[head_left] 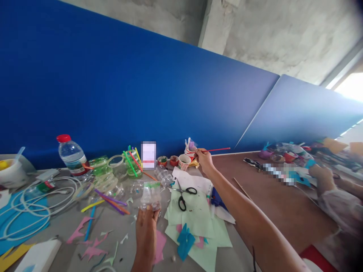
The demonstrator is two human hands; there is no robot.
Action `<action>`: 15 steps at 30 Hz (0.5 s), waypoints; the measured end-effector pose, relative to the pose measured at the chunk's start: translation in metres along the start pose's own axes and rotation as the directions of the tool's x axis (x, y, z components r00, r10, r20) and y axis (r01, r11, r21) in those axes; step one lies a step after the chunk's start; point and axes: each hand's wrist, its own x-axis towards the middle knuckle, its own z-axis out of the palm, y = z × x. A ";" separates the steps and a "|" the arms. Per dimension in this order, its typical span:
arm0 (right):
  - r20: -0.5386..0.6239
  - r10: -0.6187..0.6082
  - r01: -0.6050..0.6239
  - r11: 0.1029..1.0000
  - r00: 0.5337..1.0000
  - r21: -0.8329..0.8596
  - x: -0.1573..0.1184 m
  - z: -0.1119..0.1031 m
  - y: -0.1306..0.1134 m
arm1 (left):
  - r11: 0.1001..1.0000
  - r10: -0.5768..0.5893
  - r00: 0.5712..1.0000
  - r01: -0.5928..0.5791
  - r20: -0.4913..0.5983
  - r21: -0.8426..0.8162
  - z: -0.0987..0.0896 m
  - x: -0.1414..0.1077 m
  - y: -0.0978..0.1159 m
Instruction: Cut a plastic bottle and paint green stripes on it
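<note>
Pinching a thin red stick (pixel 218 150), your right hand (pixel 203 160) reaches out to the row of cups by the partition, fingers closed narrow. The stick's long axis lies nearly level across your view: one end is over by the white cups (pixel 185 162), and the other points right, tipped slightly up, in front of the blue partition (pixel 127 83).

Your left hand (pixel 146 224) holds a clear plastic piece (pixel 151 195) from its near side, thumb and fingers around the lower part. The piece has a green edge (pixel 153 185) facing up and away from you; which way its long axis runs, you cannot tell. It is just left of the pale green paper sheets (pixel 195 211), where open black-handled scissors (pixel 183 196) lie with their blades pointing away from you.

Beneath all this, the counter (pixel 113 226) is grey on your side and brown farther right, scattered with paper scraps, straws (pixel 112 202) and a coiled white cable (pixel 42 215). A red-capped bottle (pixel 70 155) stands at the left. Behind the partition rises bare concrete (pixel 283 34), with bright light at the upper right. Another person's arm (pixel 326 181) rests at the right.
</note>
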 end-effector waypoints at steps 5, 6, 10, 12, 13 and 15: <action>0.032 -0.001 0.009 0.966 0.999 -0.257 0.013 -0.006 0.000 | 0.999 -0.022 1.000 0.023 0.022 -0.022 0.001 -0.001 0.000; 0.040 0.003 0.009 0.952 0.999 -0.306 0.016 -0.006 0.001 | 0.999 -0.028 0.999 0.029 0.026 -0.033 0.002 -0.001 0.001; 0.065 0.019 0.014 0.885 0.998 -0.465 0.025 0.002 0.004 | 0.996 -0.048 0.997 0.052 0.059 -0.068 0.005 -0.003 0.005; 0.079 0.024 0.021 0.853 0.997 -0.521 0.030 0.007 0.006 | 0.996 -0.054 0.996 0.059 0.071 -0.072 0.005 -0.004 0.006; 0.087 0.026 0.026 0.837 0.996 -0.546 0.032 0.009 0.007 | 0.995 -0.055 0.996 0.061 0.068 -0.076 0.005 -0.004 0.006; 0.103 0.030 0.037 0.807 0.994 -0.590 0.036 0.013 0.008 | 0.994 -0.059 0.996 0.064 0.063 -0.084 0.004 -0.004 0.006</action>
